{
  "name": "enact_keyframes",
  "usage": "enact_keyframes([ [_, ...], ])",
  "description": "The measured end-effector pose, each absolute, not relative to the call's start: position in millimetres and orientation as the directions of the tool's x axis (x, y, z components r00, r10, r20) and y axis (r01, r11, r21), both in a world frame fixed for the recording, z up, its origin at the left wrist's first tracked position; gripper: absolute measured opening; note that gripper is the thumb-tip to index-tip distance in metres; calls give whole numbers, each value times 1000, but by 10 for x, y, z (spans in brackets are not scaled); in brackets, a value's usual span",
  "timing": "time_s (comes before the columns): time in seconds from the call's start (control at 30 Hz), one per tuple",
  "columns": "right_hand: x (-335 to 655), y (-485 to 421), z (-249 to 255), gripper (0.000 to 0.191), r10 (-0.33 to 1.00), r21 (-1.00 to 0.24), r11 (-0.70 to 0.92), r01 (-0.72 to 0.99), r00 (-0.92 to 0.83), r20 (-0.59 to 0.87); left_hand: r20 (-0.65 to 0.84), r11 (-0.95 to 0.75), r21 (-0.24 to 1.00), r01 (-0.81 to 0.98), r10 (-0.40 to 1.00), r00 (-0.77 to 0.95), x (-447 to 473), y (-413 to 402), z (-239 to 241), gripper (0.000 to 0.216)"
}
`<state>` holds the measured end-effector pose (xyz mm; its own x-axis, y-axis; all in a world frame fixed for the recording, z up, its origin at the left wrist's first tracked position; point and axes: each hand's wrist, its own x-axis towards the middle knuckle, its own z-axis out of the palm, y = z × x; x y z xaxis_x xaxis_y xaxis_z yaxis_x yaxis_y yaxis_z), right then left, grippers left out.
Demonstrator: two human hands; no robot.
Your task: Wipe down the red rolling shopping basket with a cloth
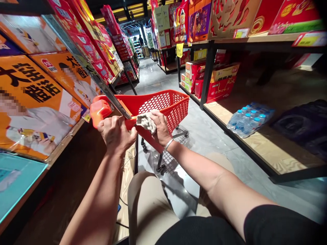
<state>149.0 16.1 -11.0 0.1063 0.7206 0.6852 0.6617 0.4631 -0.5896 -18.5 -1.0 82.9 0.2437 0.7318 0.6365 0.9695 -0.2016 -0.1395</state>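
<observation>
Nearest the camera, a bent knee in beige trousers (148, 204) is seen between the two bare forearms, above the grey tiled floor (204, 136). The left hand (116, 132) is closed in a fist around the near rim of a red shopping cart (163, 105), its grip clamped on the red plastic just beside the orange handle end (100, 111). The right hand (159, 127), with a silver bracelet (168, 144) at the wrist, is closed on a crumpled grey-white cloth (146, 121), which is pressed against the same near rim, just right of the left hand. The cart is stood on the floor of the aisle, close against the front edge of the left shelf (63, 139); its perforated basket is tilted away, and its wheels are seen below the hands.

On the left shelf, orange boxes (35, 98) with large black characters are leaned in a row. On the low wooden shelf at the right (278, 149), a shrink-wrapped pack of water bottles (249, 119) is laid near the front edge, with a dark bag (304, 122) beside it. Farther along, red gift boxes (219, 85) are stacked, and more cartons are carried on the upper shelves down the aisle.
</observation>
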Motion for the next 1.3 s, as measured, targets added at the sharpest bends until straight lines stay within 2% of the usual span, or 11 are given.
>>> enact_keyframes([
  [0.07,1470,214,58,48,682,-545,483,685,96,725,634,-195,-144,970,734,241,-183,-17,828,41],
  [0.13,1446,248,-37,45,672,-520,508,687,62,738,628,-197,-149,969,738,247,-173,-38,832,41],
  [0.3,1401,173,-935,47,779,-634,433,641,88,621,635,-197,-117,973,739,226,-130,-89,836,39],
  [0.4,1421,96,-1224,44,802,-663,445,602,63,595,626,-194,-78,978,754,200,-127,-86,816,38],
  [0.5,1475,66,-1046,40,760,-679,492,545,112,640,633,-203,-78,976,746,206,-140,-82,798,36],
  [0.63,1553,91,-419,45,599,-617,617,488,217,771,647,-217,-112,970,724,237,-152,-97,798,34],
  [0.73,1559,138,-6,44,530,-571,641,513,243,813,646,-216,-138,967,720,253,-151,-110,808,32],
  [0.87,1472,196,261,42,578,-404,668,625,-94,811,644,-219,-137,966,721,255,-153,-115,815,29],
  [0.93,1433,219,320,42,626,-366,638,678,-180,759,645,-223,-143,964,718,262,-157,-112,815,29],
  [1.1,1567,363,359,34,714,-384,545,745,-172,678,637,-227,-158,961,721,274,-169,-109,822,30],
  [1.3,1992,643,160,35,798,-439,364,822,-32,602,629,-253,-158,954,720,295,-174,-133,842,33],
])
